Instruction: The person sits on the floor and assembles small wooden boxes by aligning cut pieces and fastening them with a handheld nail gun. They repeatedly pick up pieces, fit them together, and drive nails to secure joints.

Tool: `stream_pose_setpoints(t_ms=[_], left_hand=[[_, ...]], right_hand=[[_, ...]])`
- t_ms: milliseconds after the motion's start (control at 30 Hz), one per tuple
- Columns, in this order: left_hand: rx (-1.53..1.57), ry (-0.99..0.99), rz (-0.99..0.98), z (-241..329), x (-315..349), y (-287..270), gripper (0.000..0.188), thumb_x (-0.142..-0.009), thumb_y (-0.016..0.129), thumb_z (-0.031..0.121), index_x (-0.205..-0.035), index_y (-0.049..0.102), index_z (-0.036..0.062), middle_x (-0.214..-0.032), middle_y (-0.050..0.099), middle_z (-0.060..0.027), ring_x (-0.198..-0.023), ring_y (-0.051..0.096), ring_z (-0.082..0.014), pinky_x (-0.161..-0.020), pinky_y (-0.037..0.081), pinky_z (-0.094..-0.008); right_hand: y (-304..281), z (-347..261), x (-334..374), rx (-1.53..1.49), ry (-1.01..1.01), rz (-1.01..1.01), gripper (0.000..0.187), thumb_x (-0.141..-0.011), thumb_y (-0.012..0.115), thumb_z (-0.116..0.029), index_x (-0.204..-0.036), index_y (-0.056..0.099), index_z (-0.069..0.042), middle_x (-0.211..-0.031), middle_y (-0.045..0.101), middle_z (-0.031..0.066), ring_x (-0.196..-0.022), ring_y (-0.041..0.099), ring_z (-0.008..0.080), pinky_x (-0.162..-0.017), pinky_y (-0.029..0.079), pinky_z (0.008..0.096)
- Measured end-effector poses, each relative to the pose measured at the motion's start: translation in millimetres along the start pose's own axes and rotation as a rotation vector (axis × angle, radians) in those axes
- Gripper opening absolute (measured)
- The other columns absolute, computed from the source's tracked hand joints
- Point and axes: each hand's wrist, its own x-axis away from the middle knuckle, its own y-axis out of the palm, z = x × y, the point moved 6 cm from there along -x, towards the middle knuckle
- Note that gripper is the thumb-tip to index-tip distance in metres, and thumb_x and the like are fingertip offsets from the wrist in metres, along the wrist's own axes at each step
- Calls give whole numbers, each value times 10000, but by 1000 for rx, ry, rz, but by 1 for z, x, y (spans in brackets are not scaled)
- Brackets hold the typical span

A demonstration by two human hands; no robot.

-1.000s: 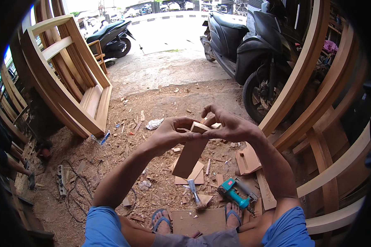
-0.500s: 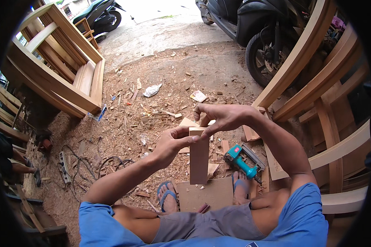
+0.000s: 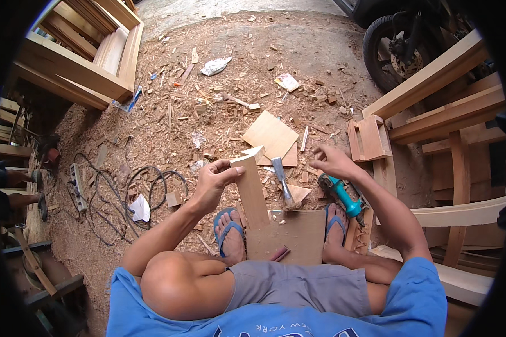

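Note:
My left hand (image 3: 216,178) is closed on the upper end of a wooden block (image 3: 252,194), thumb on the near face. The block stands tilted, its notched top uppermost and its lower end by a brown board (image 3: 289,238) between my feet. My right hand (image 3: 336,162) is off the block, in the air to the right, its fingers loosely bent and apart with nothing visible in them. Just below it lies a teal nail gun (image 3: 343,196). A chisel (image 3: 282,181) with a broad metal blade is between the block and the nail gun.
Square plywood pieces (image 3: 271,135) lie beyond the block amid shavings and offcuts. A power strip (image 3: 77,188) and looped black cable (image 3: 129,188) are on the left. Wooden frames (image 3: 433,73) stand at the right, near a motorbike wheel (image 3: 396,53); another frame (image 3: 84,73) is far left.
My right hand has let go of the block's top and moved right. The left hand keeps the block, now tilted and slightly left. The view has dipped, uncovering the chisel.

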Motion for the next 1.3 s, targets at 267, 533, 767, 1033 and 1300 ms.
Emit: stream_pose_setpoints(t_ms=[267,533,767,1033,1300], left_hand=[[373,-7,201,-75,19,-39,361,-848,701,103,-1146,586,-66,-1046,664,-113,-949,645,-160,-899,502,-301],[114,238,225,-9,10,-37,388,-816,758,86,-1147,613,-57,-1049,694,-129,-976,662,-164,-879,551,-308],[115,385,234,24,-4,-34,425,-805,770,97,-1162,604,-62,-1041,696,-138,-939,670,-169,-860,549,-294],[136,397,232,49,-13,-24,394,-780,782,93,-1110,631,-61,-985,706,-138,-895,680,-167,-821,563,-300],[121,384,174,48,3,-11,386,-771,796,120,-1090,647,-38,-954,710,-128,-865,678,-154,-794,564,-295]], right_hand=[[73,109,55,565,241,-17,688,-786,760,-343,-1172,340,41,-931,637,287,-870,644,470,-746,533,520],[68,150,61,357,404,289,560,-756,713,-161,-1138,339,5,-1006,605,309,-958,604,491,-836,480,540],[1,83,60,226,471,487,486,-761,713,-267,-1125,572,22,-927,688,261,-923,673,422,-809,512,471],[-26,-69,121,136,-186,482,382,-782,769,-162,-1124,657,-32,-1088,674,132,-997,643,246,-861,508,387],[19,-157,139,-92,-391,444,331,-652,839,-215,-656,544,-63,-585,526,-33,-519,465,57,-456,392,253]])
